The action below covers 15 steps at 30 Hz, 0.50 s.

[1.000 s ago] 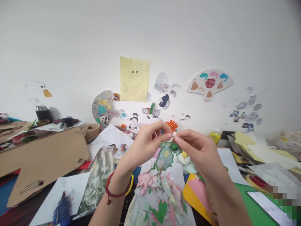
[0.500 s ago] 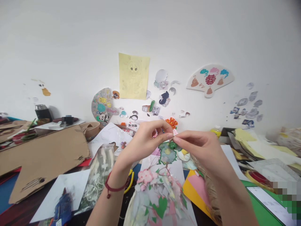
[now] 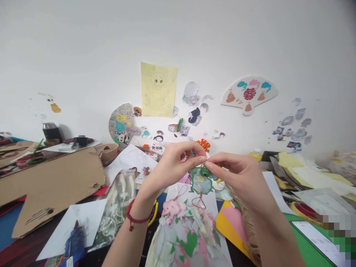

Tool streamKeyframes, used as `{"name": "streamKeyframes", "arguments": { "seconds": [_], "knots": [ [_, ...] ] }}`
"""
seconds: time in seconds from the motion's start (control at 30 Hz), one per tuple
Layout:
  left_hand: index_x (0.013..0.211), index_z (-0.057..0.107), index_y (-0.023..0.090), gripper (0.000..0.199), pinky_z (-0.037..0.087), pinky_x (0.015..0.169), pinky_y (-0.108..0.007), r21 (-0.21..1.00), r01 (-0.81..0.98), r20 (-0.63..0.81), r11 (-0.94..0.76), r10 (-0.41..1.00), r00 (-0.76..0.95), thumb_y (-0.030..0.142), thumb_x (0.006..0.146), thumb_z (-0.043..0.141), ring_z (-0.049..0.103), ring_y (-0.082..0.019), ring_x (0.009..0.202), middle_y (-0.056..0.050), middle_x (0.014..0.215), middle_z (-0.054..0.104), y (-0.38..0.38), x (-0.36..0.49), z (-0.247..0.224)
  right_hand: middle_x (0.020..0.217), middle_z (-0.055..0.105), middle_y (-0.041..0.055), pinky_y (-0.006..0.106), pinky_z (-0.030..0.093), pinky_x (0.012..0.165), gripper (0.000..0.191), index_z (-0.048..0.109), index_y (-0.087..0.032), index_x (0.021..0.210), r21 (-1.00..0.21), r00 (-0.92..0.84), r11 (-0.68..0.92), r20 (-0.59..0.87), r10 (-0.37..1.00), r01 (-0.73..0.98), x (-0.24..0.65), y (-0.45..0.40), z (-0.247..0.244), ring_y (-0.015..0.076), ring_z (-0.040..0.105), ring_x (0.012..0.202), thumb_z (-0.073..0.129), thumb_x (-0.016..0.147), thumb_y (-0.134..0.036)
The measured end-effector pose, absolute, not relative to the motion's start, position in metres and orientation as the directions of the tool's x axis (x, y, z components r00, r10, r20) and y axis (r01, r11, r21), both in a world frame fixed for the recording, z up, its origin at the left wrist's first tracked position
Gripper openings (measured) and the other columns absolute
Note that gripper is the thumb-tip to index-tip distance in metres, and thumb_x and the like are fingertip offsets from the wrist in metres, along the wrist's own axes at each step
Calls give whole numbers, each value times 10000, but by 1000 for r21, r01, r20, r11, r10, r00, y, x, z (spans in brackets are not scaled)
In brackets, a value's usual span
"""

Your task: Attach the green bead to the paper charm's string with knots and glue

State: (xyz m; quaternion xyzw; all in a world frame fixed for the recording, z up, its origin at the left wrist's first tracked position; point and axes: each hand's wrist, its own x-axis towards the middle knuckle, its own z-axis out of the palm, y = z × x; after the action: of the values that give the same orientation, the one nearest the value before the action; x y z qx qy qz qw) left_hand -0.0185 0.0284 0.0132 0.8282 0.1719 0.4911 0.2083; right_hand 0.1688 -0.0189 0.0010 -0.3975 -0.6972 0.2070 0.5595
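Observation:
My left hand [image 3: 178, 161] and my right hand [image 3: 240, 172] meet at the centre, thumbs and forefingers pinched almost tip to tip. Between them they hold the top of a charm [image 3: 199, 184], a translucent flat piece with a wavy green edge. A small round green bell [image 3: 205, 171] hangs just under the fingertips, in front of it. The cord in the pinch is mostly hidden by my fingers. Below lies a pink flower charm [image 3: 171, 207] with a pink bell and a cord loop, on a pile of pale paper scraps with a green heart [image 3: 190, 244].
Brown cardboard [image 3: 61, 178] spreads across the left, near a blue glue gun [image 3: 75, 243] on white paper. Beside it lies a clear plastic bag [image 3: 116, 207]. Twine [image 3: 250, 231], an orange-and-pink card [image 3: 232, 230] and a phone [image 3: 319, 241] lie to the right. Drawings hang on the wall.
The green-edged charm has swung slightly to the right and turned more towards me. Both hands keep their pinch with hardly any movement.

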Motion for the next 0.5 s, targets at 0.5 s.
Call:
{"name": "streamKeyframes", "arguments": {
  "seconds": [0.5],
  "knots": [
    [815, 640, 170, 281, 358, 623, -244, 461, 226, 743, -858, 513, 430, 373, 997, 574, 510, -97, 672, 26, 750, 636, 15, -15, 14, 795, 702, -19, 258, 475, 652, 110, 720, -230, 878, -286, -180, 756, 865, 468, 588, 167, -29, 5, 118, 604, 724, 674, 902, -133]
  ]
}}
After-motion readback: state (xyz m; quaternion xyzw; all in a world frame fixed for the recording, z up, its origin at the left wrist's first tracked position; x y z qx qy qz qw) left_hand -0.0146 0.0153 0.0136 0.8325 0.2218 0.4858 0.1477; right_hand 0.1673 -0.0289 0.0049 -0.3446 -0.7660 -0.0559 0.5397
